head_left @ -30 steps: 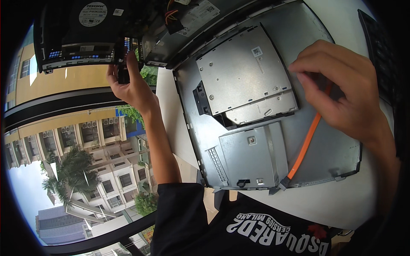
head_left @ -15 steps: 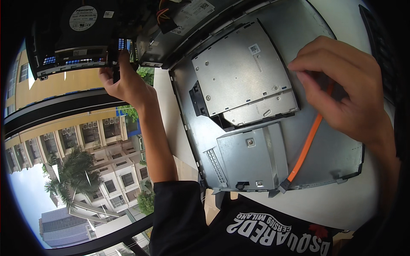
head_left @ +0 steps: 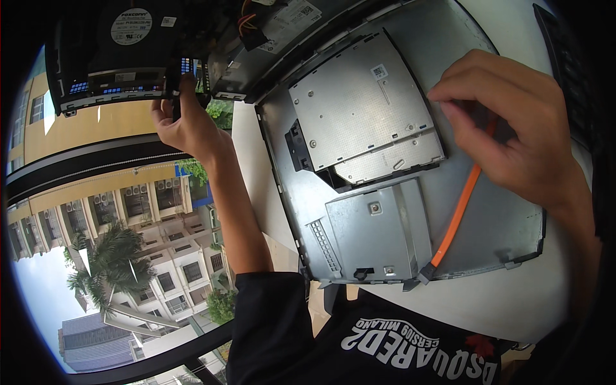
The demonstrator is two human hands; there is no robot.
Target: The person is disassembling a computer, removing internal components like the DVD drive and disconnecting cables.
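Note:
At the upper left, my left hand (head_left: 192,125) has its thumb and fingers closed around the lower edge of a dark computer chassis (head_left: 70,102), beside a black blower fan (head_left: 138,58). My right hand (head_left: 513,115) hovers over the grey metal case panel (head_left: 507,212), thumb and forefinger pinched near the right edge of a silver optical drive (head_left: 353,96). Anything between those fingertips is too small to make out. An orange cable (head_left: 459,212) with a dark plug runs up the panel and passes behind the right hand.
A raised metal cover (head_left: 366,237) sits on the panel below the optical drive. Red and yellow wires (head_left: 246,22) hang at the top. A white table (head_left: 513,308) supports the panel; a black keyboard-like object (head_left: 558,70) lies at the far right. Windows flank the left side.
The right hand has shifted slightly left and up, still pinched. The chassis at the upper left appears a little further right, with the left hand still on its edge.

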